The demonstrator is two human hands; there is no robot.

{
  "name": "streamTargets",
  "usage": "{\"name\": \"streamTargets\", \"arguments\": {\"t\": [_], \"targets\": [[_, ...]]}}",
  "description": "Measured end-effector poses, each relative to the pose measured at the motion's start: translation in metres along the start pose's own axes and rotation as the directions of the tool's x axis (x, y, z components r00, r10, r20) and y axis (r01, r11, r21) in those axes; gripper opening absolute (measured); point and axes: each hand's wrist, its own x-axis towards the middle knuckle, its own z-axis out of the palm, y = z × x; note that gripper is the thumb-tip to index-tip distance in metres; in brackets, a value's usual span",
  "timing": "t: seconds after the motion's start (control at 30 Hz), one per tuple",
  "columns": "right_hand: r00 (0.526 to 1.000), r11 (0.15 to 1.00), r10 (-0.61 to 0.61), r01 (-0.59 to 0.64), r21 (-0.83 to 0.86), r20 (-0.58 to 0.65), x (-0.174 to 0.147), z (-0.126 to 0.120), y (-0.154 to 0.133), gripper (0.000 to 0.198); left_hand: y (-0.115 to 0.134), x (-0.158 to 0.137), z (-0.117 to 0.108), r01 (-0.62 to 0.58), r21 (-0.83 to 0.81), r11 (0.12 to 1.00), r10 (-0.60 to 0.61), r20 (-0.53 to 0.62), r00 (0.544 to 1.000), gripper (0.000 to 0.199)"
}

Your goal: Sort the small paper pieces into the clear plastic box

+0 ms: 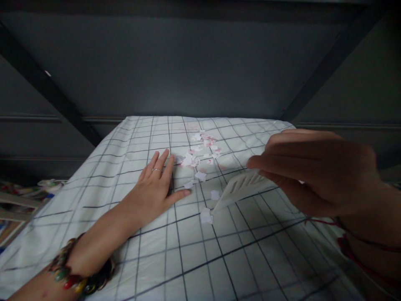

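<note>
My left hand [152,184] lies flat on the checked cloth [194,259], fingers spread, a ring on one finger. Its fingertips are beside a loose trail of small torn paper scraps [188,159], white with some pink. In my right hand [316,171] is a thin, white, slotted piece [239,188], apparently plastic, pinched between thumb and fingers. Tilted down to the left, its tip meets or nearly meets a paper scrap [206,215] at the near end of the trail. My fingers hide its other end, so its exact kind is unclear.
A dark grey panelled wall [194,67] rises directly behind the cloth-covered surface. Low on the left, a pale shelf [19,200] holds things too dim to make out. Faint pink marks show on the cloth near the scraps.
</note>
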Motion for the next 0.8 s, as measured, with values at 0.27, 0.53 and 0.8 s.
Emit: {"name": "streamTargets", "arguments": {"t": [0.27, 0.53, 0.8], "targets": [[0.999, 0.999, 0.038, -0.038, -0.015, -0.005, -0.002, -0.006, 0.001, 0.017, -0.001, 0.0, -0.001, -0.006, -0.005, 1.0, 0.006, 0.0, 1.0, 0.096], [0.997, 0.99, 0.035, -0.044, -0.133, -0.076, 0.003, 0.013, 0.0, 0.02, -0.003, 0.0, 0.002, -0.01, -0.004, 1.0, 0.01, -0.023, 1.0, 0.094], [0.999, 0.99, 0.051, -0.052, -0.133, -0.01, -0.004, 0.004, 0.009, 0.017, -0.002, 0.0, 0.002, -0.013, 0.017, 1.0, 0.014, -0.027, 1.0, 0.095]]}}
